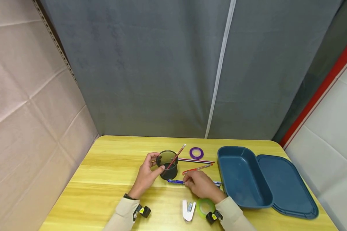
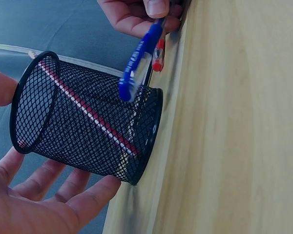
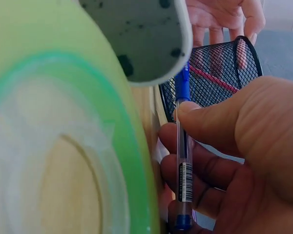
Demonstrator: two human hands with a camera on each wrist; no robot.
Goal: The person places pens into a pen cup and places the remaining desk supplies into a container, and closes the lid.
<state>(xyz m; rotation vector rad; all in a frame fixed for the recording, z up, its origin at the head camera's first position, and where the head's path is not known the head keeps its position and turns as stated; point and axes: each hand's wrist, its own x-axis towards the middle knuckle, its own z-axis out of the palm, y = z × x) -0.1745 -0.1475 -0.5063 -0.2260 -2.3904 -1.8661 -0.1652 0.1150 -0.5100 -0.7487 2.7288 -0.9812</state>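
Observation:
My left hand [image 1: 146, 178] holds a black mesh pen cup [image 2: 83, 117], thumb at the rim and fingers along its far side. In the left wrist view the fingers curve round the mesh wall. A red-striped pencil [image 1: 176, 156] leans inside the cup, its eraser end above the rim. To the right, my right hand [image 1: 200, 184] pinches a clear-barrelled blue pen [image 3: 184, 161] between thumb and fingers. The pen's blue cap [image 2: 136, 63] points toward the cup and overlaps it in the left wrist view.
Pencils [image 1: 196, 160] and a red pen [image 1: 198, 169] lie right of the cup, below a purple tape roll [image 1: 201, 155]. A white stapler [image 1: 188, 211] and green tape roll [image 1: 202, 211] sit near the front. A blue bin [image 1: 245, 179] and its lid [image 1: 292, 189] stand right.

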